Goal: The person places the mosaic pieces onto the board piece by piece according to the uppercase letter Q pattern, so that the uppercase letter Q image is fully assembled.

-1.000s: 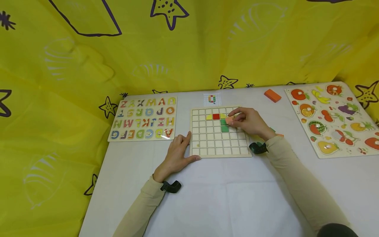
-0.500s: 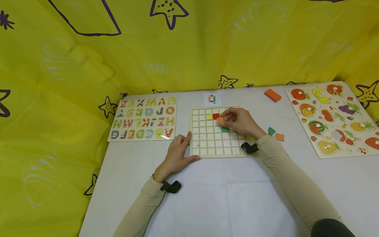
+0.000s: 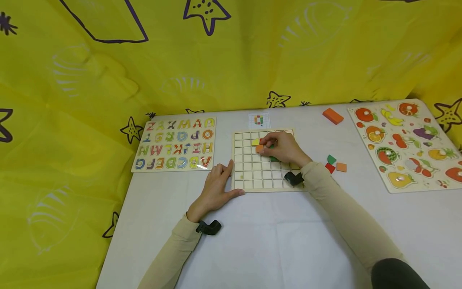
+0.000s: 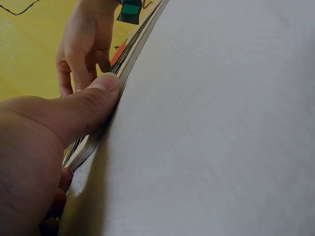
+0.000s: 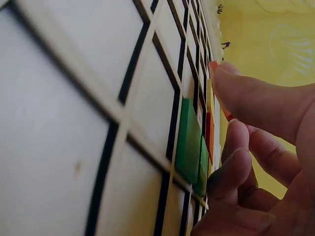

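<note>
The orange tile (image 3: 259,149) was pinched between the thumb and fingers of the right hand (image 3: 283,148), in a narrow grip by which, it seemed, its leading edge was left free; it was held just below the yellow tile (image 3: 255,142), and whether the grid board (image 3: 258,174) was touched by it could not be told. The board's near left corner was bracketed by the left hand (image 3: 215,188), index finger along one edge and thumb at the other, spread wide, probably so that sliding was prevented. The green quarter-round (image 3: 331,159), red piece (image 3: 330,167) and spare orange tile (image 3: 341,167) were laid just off the right edge, presumably for a short reach, and the patterned card (image 3: 258,120) was set beyond the far edge, likely to be seen past the fingers. Room for moving was offered by uncovered squares left of and below the tile and by the near worktop (image 3: 249,241); sideways, limits were set by the letter board (image 3: 174,157), close by, and the fruit board (image 3: 402,155), well apart.
</note>
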`<move>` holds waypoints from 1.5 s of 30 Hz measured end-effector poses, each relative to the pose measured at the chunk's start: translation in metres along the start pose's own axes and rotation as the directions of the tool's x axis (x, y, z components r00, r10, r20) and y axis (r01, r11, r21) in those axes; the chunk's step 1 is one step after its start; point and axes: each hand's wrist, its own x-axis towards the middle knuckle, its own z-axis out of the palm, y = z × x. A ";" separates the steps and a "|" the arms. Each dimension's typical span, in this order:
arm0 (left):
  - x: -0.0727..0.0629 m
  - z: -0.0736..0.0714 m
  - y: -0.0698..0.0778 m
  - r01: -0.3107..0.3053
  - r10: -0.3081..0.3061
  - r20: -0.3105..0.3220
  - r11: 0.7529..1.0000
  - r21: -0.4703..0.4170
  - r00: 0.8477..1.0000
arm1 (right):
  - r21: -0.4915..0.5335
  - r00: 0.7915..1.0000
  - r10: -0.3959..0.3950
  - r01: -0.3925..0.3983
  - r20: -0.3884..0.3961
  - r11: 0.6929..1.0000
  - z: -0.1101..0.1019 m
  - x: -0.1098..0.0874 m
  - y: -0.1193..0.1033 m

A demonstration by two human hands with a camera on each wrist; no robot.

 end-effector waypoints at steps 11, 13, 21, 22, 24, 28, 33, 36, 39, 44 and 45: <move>0.002 0.000 0.001 -0.003 0.003 0.001 1.000 0.003 1.000 | -0.068 0.998 0.064 -0.065 -0.012 0.996 0.005 0.004 -0.011; 0.002 0.000 0.000 -0.001 0.001 0.003 1.000 0.006 1.000 | -0.082 0.998 0.063 -0.064 -0.012 0.995 0.006 0.004 -0.011; 0.002 0.001 -0.001 -0.007 0.007 -0.006 1.000 -0.002 1.000 | -0.083 0.998 0.067 -0.068 -0.014 0.994 0.006 0.004 -0.011; 0.001 0.002 -0.001 -0.007 0.007 -0.006 1.000 -0.002 1.000 | -0.083 0.998 0.069 -0.070 -0.016 0.994 0.006 0.004 -0.011; 0.001 0.002 -0.001 -0.007 0.007 -0.005 1.000 -0.004 1.000 | -0.086 0.998 0.068 -0.069 -0.018 0.994 0.006 0.003 -0.012; 0.001 0.002 -0.001 -0.015 0.015 -0.014 1.000 0.003 1.000 | -0.100 0.998 0.063 -0.065 -0.014 0.993 0.006 0.004 -0.013; 0.000 0.002 -0.001 -0.016 0.016 -0.020 1.000 0.008 1.000 | -0.125 0.997 0.072 -0.071 0.005 0.990 0.007 0.007 -0.014; 0.000 0.002 -0.001 -0.009 0.009 -0.017 1.000 0.005 1.000 | -0.135 0.997 0.073 -0.071 0.006 0.988 0.008 0.007 -0.014; 0.000 0.002 -0.001 -0.004 0.004 -0.012 1.000 0.006 1.000 | -0.133 0.998 0.065 -0.064 0.002 0.989 0.008 0.007 -0.014; 0.000 0.002 -0.001 -0.008 0.009 -0.010 1.000 0.007 1.000 | -0.106 0.999 0.043 -0.044 -0.004 0.993 0.002 0.003 -0.014; 0.000 0.002 -0.001 -0.010 0.010 -0.012 1.000 0.006 1.000 | -0.101 0.999 0.043 -0.044 -0.007 0.994 0.000 0.002 -0.014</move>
